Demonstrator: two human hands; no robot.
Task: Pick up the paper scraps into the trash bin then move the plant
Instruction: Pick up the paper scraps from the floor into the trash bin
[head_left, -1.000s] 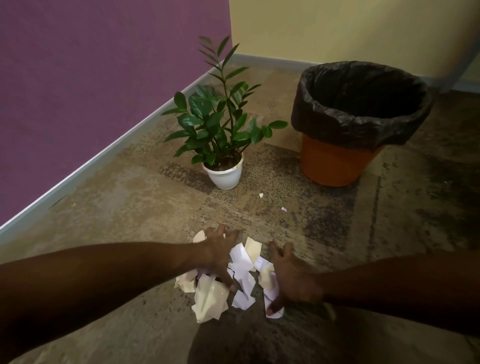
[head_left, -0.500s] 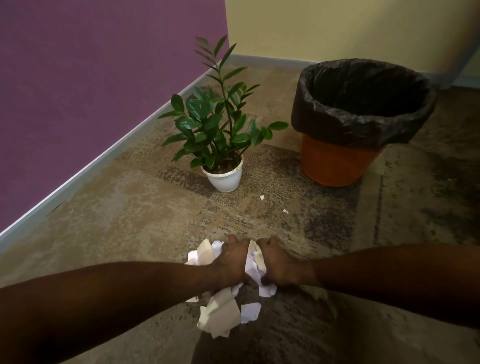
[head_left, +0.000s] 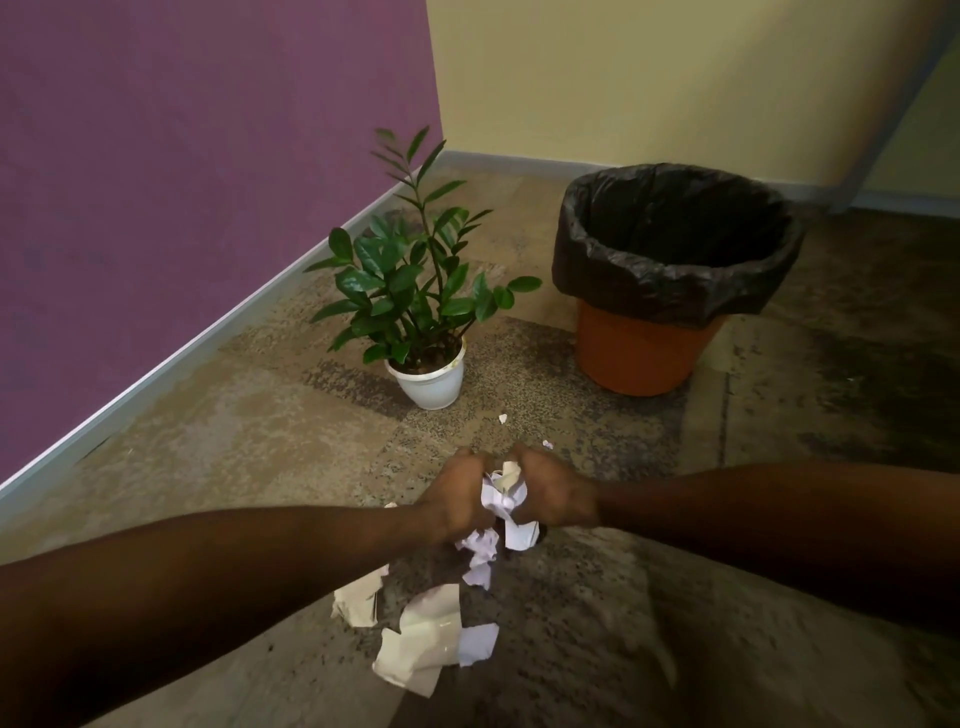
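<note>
A purple wall (head_left: 182, 182) runs along the left and meets a yellow wall (head_left: 649, 78) at the far corner. A pale baseboard (head_left: 208, 340) edges the mottled brown floor (head_left: 234, 441), which is darker on the right.

I've brought my left hand (head_left: 457, 501) and right hand (head_left: 553, 499) together. A second ago they were spread over the pile; now they squeeze a wad of paper scraps (head_left: 501, 491) and have lifted it to frame centre. The leftover scraps (head_left: 421, 649) are now uncovered, lower centre.

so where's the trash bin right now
In the head view the trash bin stands upper right, near the yellow wall, just right of the potted plant and apart from it.
</note>
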